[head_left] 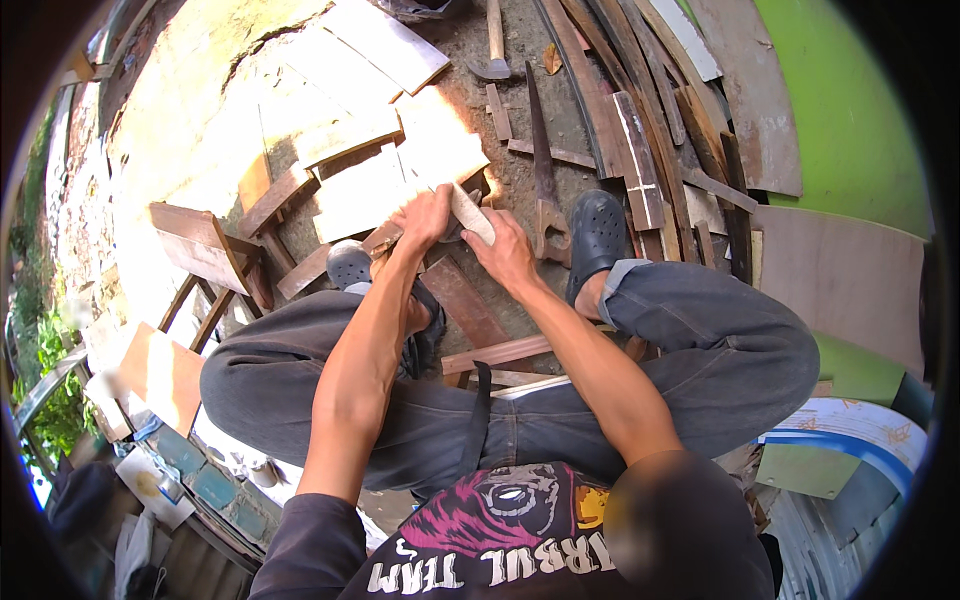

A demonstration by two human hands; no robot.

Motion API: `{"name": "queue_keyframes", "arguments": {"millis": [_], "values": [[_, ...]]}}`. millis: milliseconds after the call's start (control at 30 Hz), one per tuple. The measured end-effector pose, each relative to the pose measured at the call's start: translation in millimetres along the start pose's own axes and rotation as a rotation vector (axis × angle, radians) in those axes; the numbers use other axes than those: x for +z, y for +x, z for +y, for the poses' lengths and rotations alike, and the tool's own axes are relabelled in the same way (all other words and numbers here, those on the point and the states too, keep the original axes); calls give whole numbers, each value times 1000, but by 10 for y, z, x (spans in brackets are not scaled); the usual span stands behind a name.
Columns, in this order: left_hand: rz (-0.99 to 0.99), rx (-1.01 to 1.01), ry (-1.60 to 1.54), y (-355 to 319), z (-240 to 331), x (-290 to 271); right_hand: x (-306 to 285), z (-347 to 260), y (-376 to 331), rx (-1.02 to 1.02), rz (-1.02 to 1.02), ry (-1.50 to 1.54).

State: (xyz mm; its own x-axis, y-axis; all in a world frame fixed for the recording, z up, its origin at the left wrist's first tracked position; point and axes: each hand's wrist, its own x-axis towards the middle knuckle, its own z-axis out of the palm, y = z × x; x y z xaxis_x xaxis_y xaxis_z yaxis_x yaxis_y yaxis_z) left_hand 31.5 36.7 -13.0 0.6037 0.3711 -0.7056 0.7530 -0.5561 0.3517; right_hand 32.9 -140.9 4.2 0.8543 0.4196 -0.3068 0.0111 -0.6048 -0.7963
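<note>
Nearest the camera: dark printed shirt (pixel 500 512), then dark jeans (pixel 700 340), legs spread wide, the work framed between the knees.

Pale strip (pixel 471 212) up off the ground (pixel 572 115), between the two hands. Long axis slants: upper end to the left and away from the body, lower end to the right and closer in.

Right hand (pixel 508 250) is at the lower end, to its right; fingers bent in and, as far as shows, closed on the strip with little gap left. Left hand (pixel 425 213) lies just beside the upper end, on its left. Its fingers curl under, mostly out of sight; cannot tell how far closed, or what they have hold of. Right hand looks the nearer to the strip's body, left the nearer to its far tip. Hence the slant sits across the gap between the hands, one end by each.

Small brown block (pixel 381 238) shows just left of the left hand; whether touching, unclear.

Under and nearer: reddish-brown plank (pixel 466 300). Handsaw (pixel 541 150) on the ground right of the hands, handle toward the body, beside the right clog (pixel 597 236). Hammer-like tool (pixel 495 35) well beyond.
</note>
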Motion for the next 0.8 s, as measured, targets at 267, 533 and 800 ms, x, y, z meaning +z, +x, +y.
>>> {"name": "queue_keyframes", "arguments": {"millis": [267, 533, 800], "values": [[-41, 4, 1, 30, -59, -21, -7, -83, -20, -7, -6, -26], [-40, 29, -46, 44, -62, -8, -15, -37, 2, -66, 5, -83], [-31, 27, -124, 2, -28, -18, -34, -57, -10, -62, 14, -106]]}}
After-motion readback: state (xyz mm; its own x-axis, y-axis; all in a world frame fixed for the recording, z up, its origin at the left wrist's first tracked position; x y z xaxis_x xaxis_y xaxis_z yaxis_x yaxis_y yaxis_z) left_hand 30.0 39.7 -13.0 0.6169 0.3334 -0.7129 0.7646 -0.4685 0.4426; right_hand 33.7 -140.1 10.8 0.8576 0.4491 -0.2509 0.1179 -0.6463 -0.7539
